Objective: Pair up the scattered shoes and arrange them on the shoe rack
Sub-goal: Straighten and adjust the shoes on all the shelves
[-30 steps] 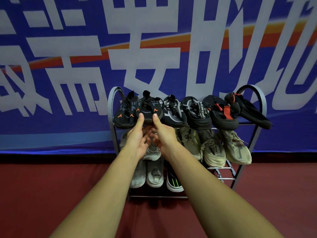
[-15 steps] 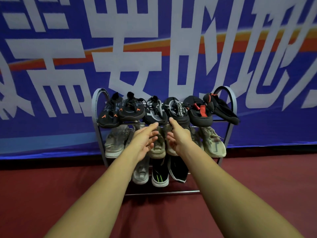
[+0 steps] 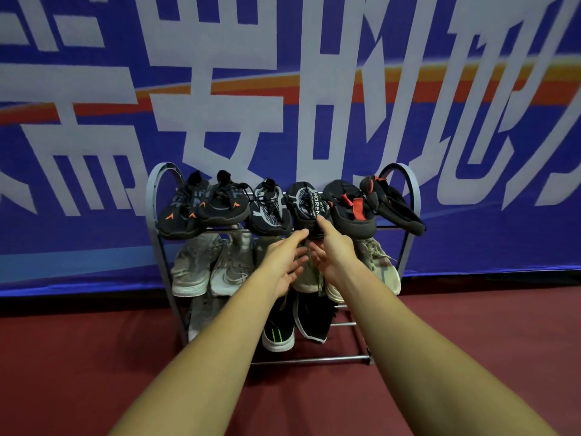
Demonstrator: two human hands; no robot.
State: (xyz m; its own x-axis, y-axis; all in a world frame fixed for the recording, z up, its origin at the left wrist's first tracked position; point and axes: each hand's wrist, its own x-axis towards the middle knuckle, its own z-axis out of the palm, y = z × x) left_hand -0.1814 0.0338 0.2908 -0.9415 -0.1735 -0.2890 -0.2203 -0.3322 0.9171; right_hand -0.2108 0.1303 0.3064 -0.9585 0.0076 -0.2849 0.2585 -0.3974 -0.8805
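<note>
Hovering just under black lettered shoe (image 3: 309, 201) on shoe rack (image 3: 314, 360), left hand (image 3: 283, 262) and right hand (image 3: 336, 251) both released

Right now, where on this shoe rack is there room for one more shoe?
The bottom shelf has bare rails at its right end, between the black white-edged shoe and the rack's right frame. The top row is packed arch to arch, its last shoe overhanging; the middle row looks full too. The red floor in front is bare.
</note>
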